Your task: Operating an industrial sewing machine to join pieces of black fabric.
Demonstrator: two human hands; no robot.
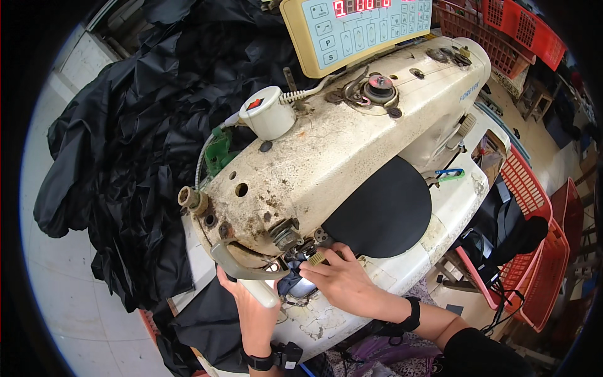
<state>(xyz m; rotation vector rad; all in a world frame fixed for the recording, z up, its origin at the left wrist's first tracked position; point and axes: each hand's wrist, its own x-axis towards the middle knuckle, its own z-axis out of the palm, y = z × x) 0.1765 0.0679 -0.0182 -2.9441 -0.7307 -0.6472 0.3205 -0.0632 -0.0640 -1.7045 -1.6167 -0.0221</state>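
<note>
A worn off-white sewing machine (282, 169) fills the middle, its head end toward the lower left. Dark bluish cloth (293, 280) shows below the head, around the needle area. My right hand (342, 283) is there from the right, fingers bent and drawn together beside a small ridged brass knob (317, 258); what they grip is hidden. At the left of the head, my left hand (251, 311) reaches up behind a pale lever (257, 286), its fingertips hidden by the machine. A flat black piece with a rounded edge (383, 210) lies under the machine's arm.
Crumpled black fabric (132, 138) is heaped left of and behind the machine. A control panel (358, 31) with a lit red display stands above it. To the right, a red plastic basket (527, 182) holds dark items. More red baskets (524, 31) are stacked at the upper right.
</note>
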